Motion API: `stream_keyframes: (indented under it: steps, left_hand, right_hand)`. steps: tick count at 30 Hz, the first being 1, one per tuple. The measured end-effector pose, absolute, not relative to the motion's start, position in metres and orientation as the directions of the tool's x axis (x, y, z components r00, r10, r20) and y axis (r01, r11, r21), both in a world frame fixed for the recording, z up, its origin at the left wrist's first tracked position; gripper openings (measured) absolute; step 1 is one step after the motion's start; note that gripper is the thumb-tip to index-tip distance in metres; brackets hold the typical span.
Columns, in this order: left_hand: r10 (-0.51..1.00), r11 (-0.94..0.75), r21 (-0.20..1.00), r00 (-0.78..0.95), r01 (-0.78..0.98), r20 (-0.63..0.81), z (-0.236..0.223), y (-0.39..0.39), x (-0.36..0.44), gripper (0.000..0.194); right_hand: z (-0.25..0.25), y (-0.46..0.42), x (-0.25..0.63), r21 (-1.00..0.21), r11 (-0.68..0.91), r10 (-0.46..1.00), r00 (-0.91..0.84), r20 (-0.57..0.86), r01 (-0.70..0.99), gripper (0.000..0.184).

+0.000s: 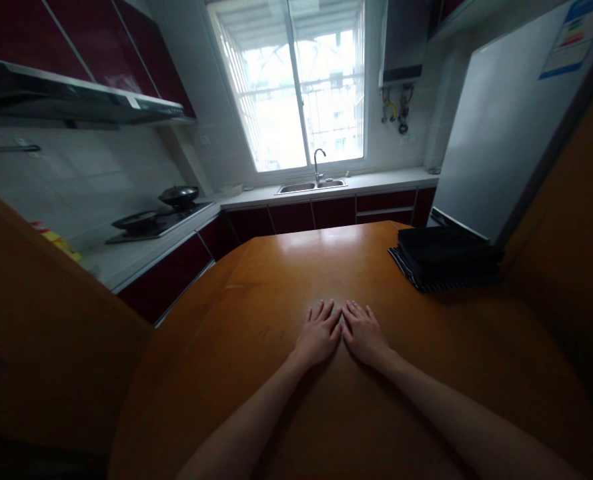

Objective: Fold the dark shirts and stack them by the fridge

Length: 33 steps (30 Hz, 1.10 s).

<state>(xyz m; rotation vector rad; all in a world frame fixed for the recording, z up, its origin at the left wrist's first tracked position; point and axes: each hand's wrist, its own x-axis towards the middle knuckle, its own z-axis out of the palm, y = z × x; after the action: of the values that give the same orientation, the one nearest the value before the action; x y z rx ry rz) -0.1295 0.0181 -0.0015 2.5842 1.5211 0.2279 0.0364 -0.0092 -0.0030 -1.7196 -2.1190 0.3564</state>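
Observation:
My left hand (320, 333) lies palm down on the wooden table (256, 293), its fingers stretched out and a little apart. Beside it my right hand (365, 335) rests flat on the same tabletop, fingers also spread. The two hands angle toward each other, with thumbs and index fingertips close together; whether they touch is hard to make out. Neither hand holds anything. To the right of my right hand, near the table's far right side, sits a folded stack of black cloth (446, 257) with a striped edge showing at the bottom.
Past the table runs a white counter with a sink (299, 188) and faucet (317, 163) under a window. On the left, a wok (179, 195) and a pan (135, 221) stand on the stove. A refrigerator (501, 127) rises at the right; a wooden door (51, 320) is at left.

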Motion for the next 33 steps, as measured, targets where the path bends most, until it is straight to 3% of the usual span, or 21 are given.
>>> stream_keyframes:
  steps: [10, 19, 24, 33]
  left_hand:
    - [0.868, -0.497, 0.242, 0.479, 0.834, 0.131, -0.001, 0.016, -0.131, 0.048]
    - [0.850, -0.522, 0.409, 0.418, 0.749, 0.320, 0.005, 0.018, -0.130, 0.015]
    - [0.893, -0.444, 0.511, 0.318, 0.736, 0.318, 0.001, 0.019, -0.130, 0.028]
    - [0.920, -0.391, 0.662, 0.287, 0.639, 0.267, -0.009, 0.030, -0.135, 0.045]
  right_hand:
    - [-0.001, -0.009, 0.037, -0.424, 0.226, 0.973, -0.181, 0.144, 0.877, 0.058]
    - [-0.005, -0.007, 0.041, -0.471, 0.229, 0.970, -0.157, 0.187, 0.852, 0.043]
    - [-0.004, -0.009, 0.043, -0.473, 0.244, 0.966, -0.170, 0.195, 0.846, 0.045]
    - [0.000, -0.007, 0.046, -0.545, 0.252, 0.963, -0.151, 0.222, 0.800, 0.036]
